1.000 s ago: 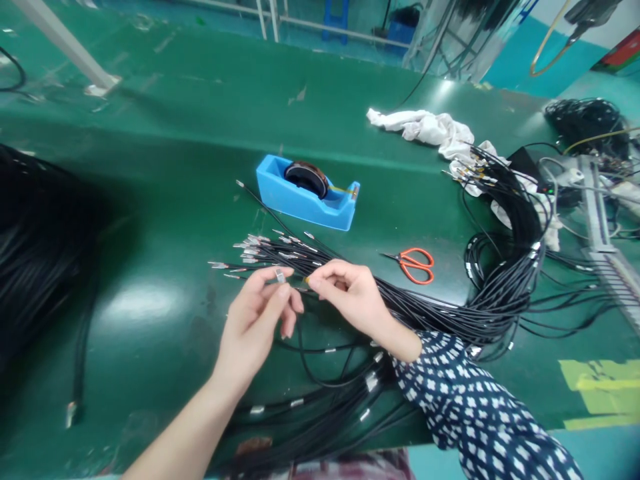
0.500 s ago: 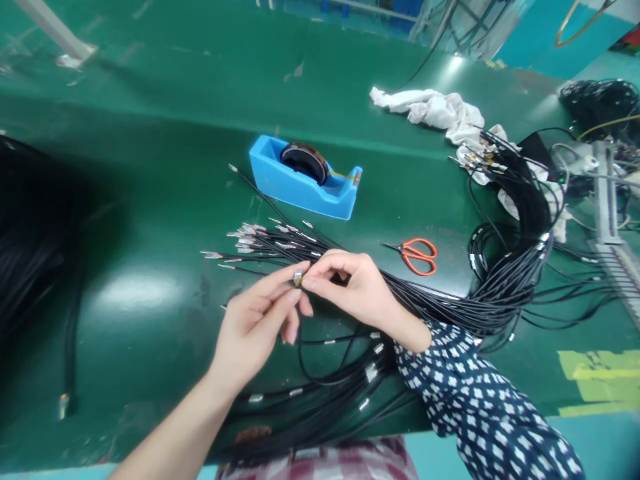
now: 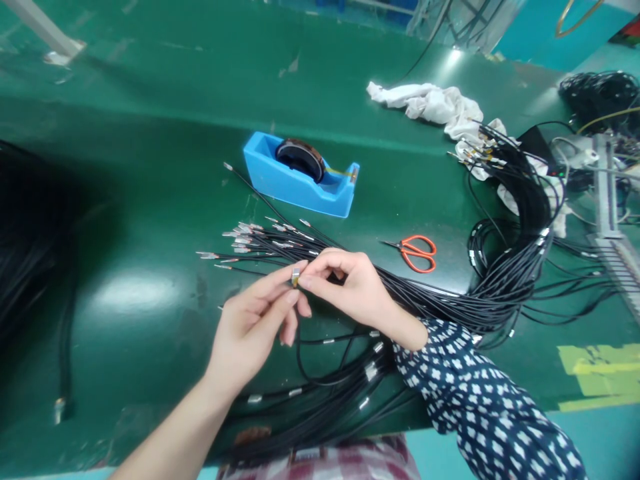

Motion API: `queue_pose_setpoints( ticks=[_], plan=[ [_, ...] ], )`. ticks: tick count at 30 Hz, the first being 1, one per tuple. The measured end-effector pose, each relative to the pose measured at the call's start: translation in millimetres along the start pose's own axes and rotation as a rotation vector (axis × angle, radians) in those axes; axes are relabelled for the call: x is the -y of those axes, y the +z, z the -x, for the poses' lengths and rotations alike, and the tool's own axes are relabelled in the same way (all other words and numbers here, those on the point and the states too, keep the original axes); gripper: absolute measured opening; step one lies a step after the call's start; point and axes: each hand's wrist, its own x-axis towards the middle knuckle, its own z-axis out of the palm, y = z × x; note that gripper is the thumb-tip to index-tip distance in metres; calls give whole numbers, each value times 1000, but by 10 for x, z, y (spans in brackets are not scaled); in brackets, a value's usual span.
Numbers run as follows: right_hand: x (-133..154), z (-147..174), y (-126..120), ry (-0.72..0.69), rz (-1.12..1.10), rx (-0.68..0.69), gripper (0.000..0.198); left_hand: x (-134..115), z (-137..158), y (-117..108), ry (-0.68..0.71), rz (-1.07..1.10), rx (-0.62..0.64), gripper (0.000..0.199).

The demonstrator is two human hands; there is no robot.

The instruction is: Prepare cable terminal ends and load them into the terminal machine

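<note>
My left hand [image 3: 253, 327] pinches a small silver cable end [image 3: 295, 274] between thumb and fingers. An amber bit, like tape, shows at its lower part. The fingertips of my right hand [image 3: 345, 283] are closed on the same piece from the right, and they partly hide it. A thin black cable [image 3: 299, 347] loops down below the hands. Just behind them lies a bundle of black cables [image 3: 430, 300] with bare silvery tips [image 3: 245, 233] pointing left. More black cables [image 3: 320, 400] with white labels lie in front, under my forearms.
A blue tape dispenser [image 3: 295, 190] with a roll of amber tape [image 3: 300, 160] stands beyond the cable tips. Red-handled scissors [image 3: 417, 253] lie to the right. White cloth [image 3: 430, 107] and another cable bunch [image 3: 533, 193] lie at the back right. A dark cable mass [image 3: 30, 247] fills the left.
The whole view has shifted slightly, with things sitting a little further left and up. Both hands keep their pinch on the cable end, with hardly any change in pose.
</note>
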Motion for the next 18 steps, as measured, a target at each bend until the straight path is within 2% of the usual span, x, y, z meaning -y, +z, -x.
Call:
queue_pose_setpoints(
  ticks=[9, 15, 18],
  plan=[
    [-36, 12, 67, -3, -49, -52, 17, 6, 20, 12, 7, 5, -21, 37],
    [-76, 49, 152, -61, -53, -84, 13, 87, 38, 12, 20, 28, -139, 30],
    [-76, 59, 166, -61, -56, -88, 14, 90, 19, 4, 0, 61, -120, 32]
  ],
)
